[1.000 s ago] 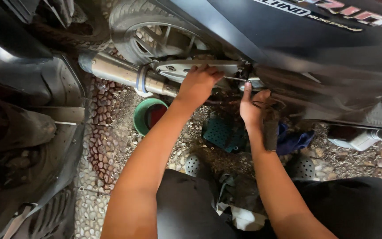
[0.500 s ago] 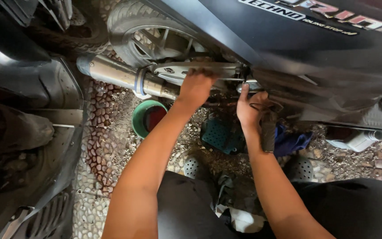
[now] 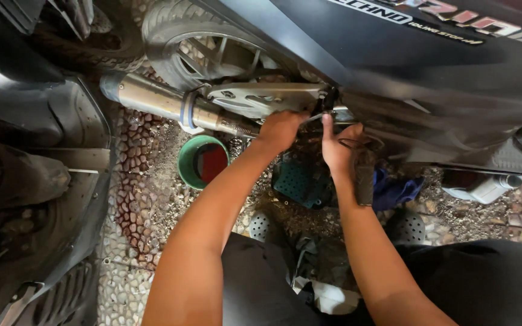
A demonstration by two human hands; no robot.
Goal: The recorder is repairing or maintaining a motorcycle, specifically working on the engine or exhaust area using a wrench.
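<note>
Your left hand (image 3: pixel 280 130) reaches up under the dark scooter body (image 3: pixel 394 66), its fingers curled over something at the end of the silver swingarm cover (image 3: pixel 261 99); what they grip is hidden by the hand itself. Your right hand (image 3: pixel 339 148) sits just beside it, forefinger stretched upward against a thin metal part by the black bracket (too small and dark to tell more), the other fingers loosely bent, and you cannot tell whether they hold anything. The chrome exhaust pipe (image 3: pixel 152 96) runs off to the left below the rear wheel (image 3: pixel 206 48). On the pebbled floor (image 3: pixel 146 181) below your left forearm stands a green bowl (image 3: pixel 203 160), and a blue rag (image 3: pixel 397 190) lies near your right wrist.
</note>
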